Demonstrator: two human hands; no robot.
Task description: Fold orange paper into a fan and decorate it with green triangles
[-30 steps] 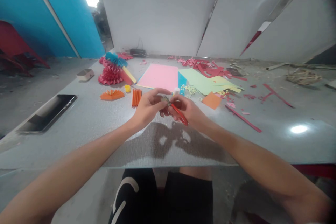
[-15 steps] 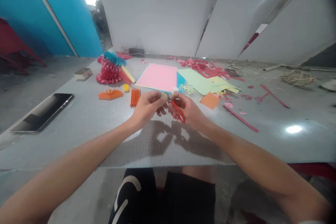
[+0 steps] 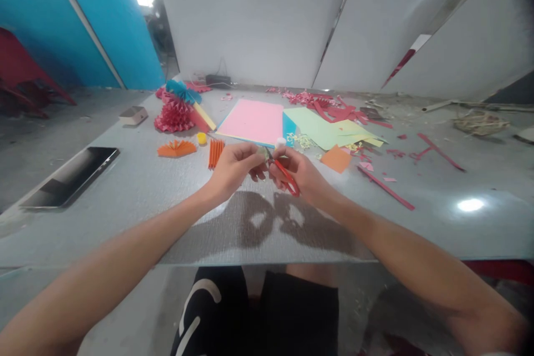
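Over the grey table top [image 3: 125,200], 2 hands are raised close together, near the front of the table. The right hand [image 3: 295,171] is curled around a pair of red-handled scissors [image 3: 287,176], with the blades pointing up and to the left toward the other hand. The left hand [image 3: 233,169] is closed in a tight pinch on a small scrap of paper [image 3: 262,152] right beside the blades; its exact colour is hard to tell, as is whether the blades are cutting it. A small white object [image 3: 281,142] shows just beyond the right hand. Farther up the table lie a pink sheet of paper [image 3: 252,121], a blue sheet [image 3: 288,130] and pale green sheets [image 3: 317,128]. Left of these are an orange paper fan [image 3: 177,148], a pleated orange strip [image 3: 216,153], a yellow cap [image 3: 202,138] and a red paper fan [image 3: 173,115]. To the right are an orange square of paper [image 3: 336,158] and scattered red paper strips [image 3: 386,188]. A dark tablet [image 3: 69,177] lies near the table's left edge.
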